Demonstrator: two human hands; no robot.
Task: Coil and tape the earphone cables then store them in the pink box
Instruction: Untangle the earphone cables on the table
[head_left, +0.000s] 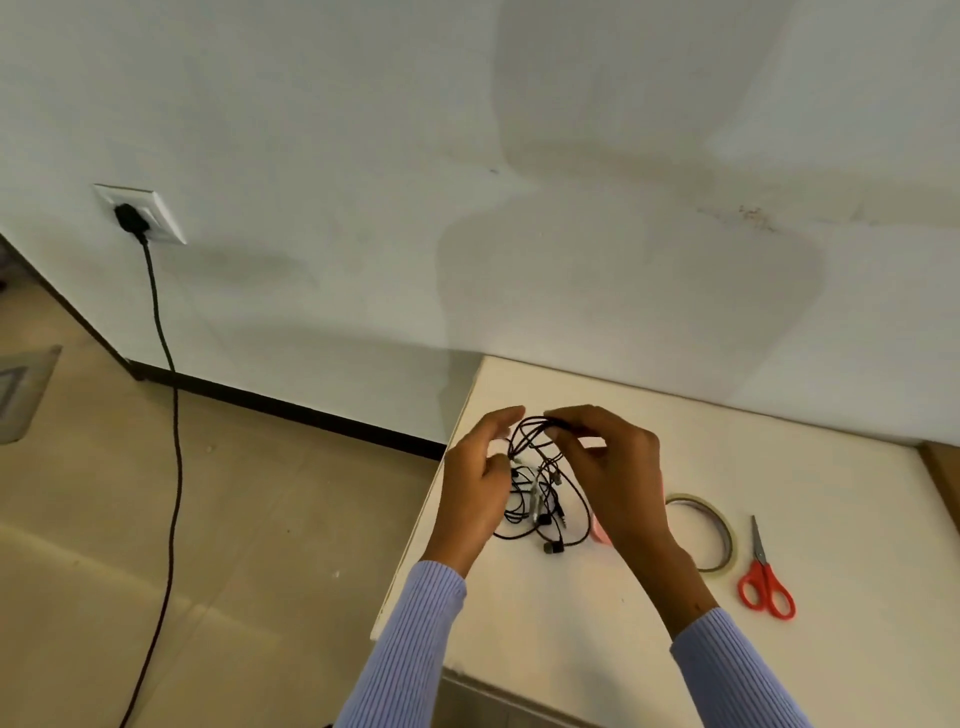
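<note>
In the head view, the person's two hands were raised just above the near-left corner of the pale, cream-coloured table top (519, 613), both busy with a tangle of thin black earphone cables (540, 488). The right hand (618, 473) had its thumb and fingers curled down over the top of the loops, pinching strands there. The left hand (478, 483) was half curled against the left side of the tangle; its thumb seemed to press a strand, though how firm the hold was could not be told. The lower loops and an earbud trailed down to the table.

A sliver of something pink (600, 532) showed behind the right wrist — possibly the pink box, but too hidden to say. A roll of clear adhesive tape (724, 530) lay just right of that wrist, with red-handled scissors (763, 577) beside it.

The step in hand looked like the coiling — the cables were loose and uneven, not yet a tidy ring. The next move likely called for gathering the strands into even loops and holding them in one hand, freeing the other for the tape.
</note>
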